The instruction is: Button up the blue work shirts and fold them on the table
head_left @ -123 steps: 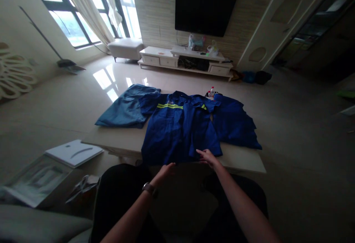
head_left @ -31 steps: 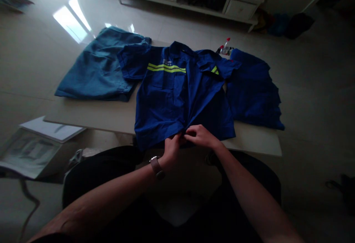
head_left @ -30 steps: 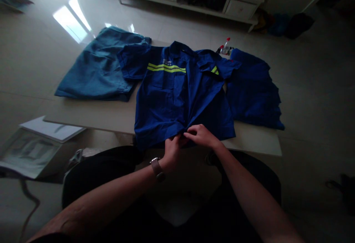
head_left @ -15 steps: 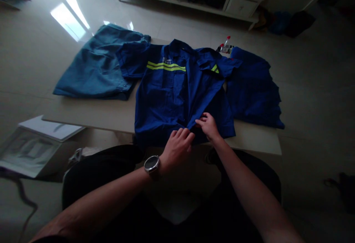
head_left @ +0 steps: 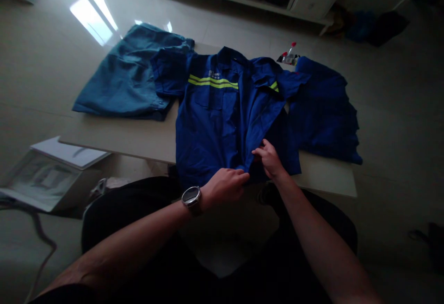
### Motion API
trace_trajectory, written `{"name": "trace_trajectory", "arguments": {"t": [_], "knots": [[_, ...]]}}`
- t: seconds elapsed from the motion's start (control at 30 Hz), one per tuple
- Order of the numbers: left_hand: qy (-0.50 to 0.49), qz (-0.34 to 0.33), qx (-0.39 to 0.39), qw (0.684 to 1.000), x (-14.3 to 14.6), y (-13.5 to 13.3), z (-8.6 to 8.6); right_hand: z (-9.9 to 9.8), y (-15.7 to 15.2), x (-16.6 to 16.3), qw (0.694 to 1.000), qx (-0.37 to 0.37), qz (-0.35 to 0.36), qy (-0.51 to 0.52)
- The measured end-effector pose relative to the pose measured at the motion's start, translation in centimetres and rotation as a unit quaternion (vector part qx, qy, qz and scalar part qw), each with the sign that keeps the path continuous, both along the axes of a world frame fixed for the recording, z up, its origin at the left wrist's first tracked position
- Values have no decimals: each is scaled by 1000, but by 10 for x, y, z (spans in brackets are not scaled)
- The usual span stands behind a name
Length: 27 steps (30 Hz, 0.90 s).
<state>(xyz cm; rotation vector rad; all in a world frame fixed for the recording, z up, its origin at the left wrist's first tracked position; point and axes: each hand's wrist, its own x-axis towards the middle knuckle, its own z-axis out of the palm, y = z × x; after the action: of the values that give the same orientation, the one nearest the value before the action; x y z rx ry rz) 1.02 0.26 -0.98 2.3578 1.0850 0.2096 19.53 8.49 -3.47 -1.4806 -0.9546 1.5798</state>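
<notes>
A dark blue short-sleeved work shirt with yellow-green stripes across the chest lies spread on the table, collar away from me. Its front is unfastened, and the right-hand front panel is partly folded back. My left hand, with a watch on the wrist, is closed on the bottom hem near the front opening. Just to the right, my right hand pinches the edge of the turned-back front panel between thumb and fingers. The fabric right under the fingertips is partly hidden.
Teal folded clothing lies on the left of the table, and folded blue clothing on the right. Bottles with red caps stand behind. A white box sits at lower left; a white cabinet stands beyond.
My left hand has closed on the hem, its fingers now tucked together. My right hand still holds the front edge. The whole view has shifted slightly.
</notes>
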Motion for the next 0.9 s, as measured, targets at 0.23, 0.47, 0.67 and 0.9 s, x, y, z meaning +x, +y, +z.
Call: {"name": "trace_trajectory", "arguments": {"t": [0.23,0.47,0.67,0.9], "knots": [[-13,-13,-176,984,-17,16,-10,-22,-5,-1,999,-33,30,-17],[-114,82,-238,961,-33,50,-27,-35,-4,1,1000,4,-22,4],[-67,271,-116,953,-16,50,-54,-40,-4,-3,999,12,-39,28],[-76,319,-149,933,-4,56,-72,-40,-4,-9,998,15,-62,31]]}}
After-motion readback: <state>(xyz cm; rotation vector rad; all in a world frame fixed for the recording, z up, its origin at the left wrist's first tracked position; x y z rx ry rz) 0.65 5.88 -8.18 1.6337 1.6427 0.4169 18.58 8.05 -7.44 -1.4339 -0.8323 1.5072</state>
